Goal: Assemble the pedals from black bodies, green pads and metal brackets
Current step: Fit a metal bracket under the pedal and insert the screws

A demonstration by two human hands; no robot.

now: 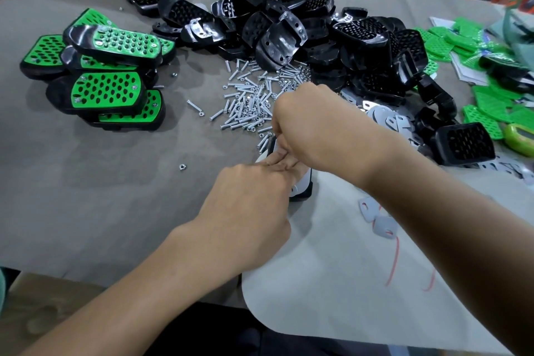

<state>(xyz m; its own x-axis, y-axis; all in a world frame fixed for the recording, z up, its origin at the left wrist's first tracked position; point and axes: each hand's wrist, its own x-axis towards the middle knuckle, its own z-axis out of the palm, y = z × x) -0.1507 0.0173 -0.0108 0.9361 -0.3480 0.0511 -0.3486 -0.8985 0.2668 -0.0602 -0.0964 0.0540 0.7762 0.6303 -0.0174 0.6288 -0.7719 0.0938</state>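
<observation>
The black pedal body (304, 193) sits mid-table with a metal bracket (300, 183) on it. The left hand (248, 205) grips its near side and the right hand (312, 127) pinches its top. Screws (248, 101) are just beyond, the heap of black bodies (289, 23) is farther back, finished pedals (107, 66) are on the left, and green pads (485, 107) are on the right.

Your big pile of black bodies (289, 23) sits at the back, all jumbled up. Loose green pads (485, 113) lie on the far right. Shiny metal brackets (384, 115) lie flat beside the pile. Finished pedals (107, 89), black with green tops, are stacked on the left. Your left hand (248, 202) and right hand (312, 130) hold one black body (303, 192) with a bracket on it.
</observation>
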